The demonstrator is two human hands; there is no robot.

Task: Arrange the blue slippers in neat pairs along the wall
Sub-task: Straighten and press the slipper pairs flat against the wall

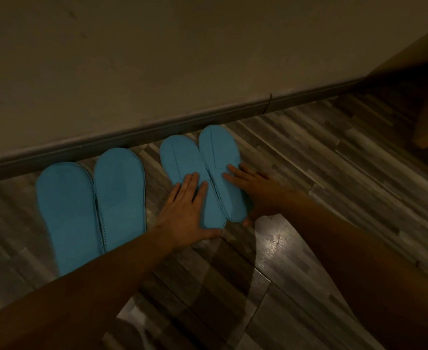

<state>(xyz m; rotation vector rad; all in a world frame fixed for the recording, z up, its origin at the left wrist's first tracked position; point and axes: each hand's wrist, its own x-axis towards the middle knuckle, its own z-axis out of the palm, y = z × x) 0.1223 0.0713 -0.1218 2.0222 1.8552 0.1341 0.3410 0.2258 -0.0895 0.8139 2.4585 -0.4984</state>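
Blue slippers lie flat on the wood floor (308, 173), four in all, set in two pairs with their round toe ends close to the dark strip at the bottom of the wall (157, 72).

The left hand (185, 210) lies flat on the left slipper (180, 157) of the near pair. Its fingers (191, 183) are stretched out and spread, pressing on top, not curled around anything. The thumb sits by the heel end, on the floor.

The right hand (255, 193) lies on the right slipper (223, 157) of that same pair. Its fingers (235, 173) are also straight and loose, resting on the middle of the slipper. Its thumb is down by the heel, and it may be tucked under the edge, but the room is dim and it is hard to be sure.

These two slippers touch along their long sides, between the two sets of fingers. The right one sits a bit closer to the wall.

Off past the left hand's fingers, the other pair (91, 198) lies side by side, touching, with nothing on it. A small gap of floor is between the two pairs.
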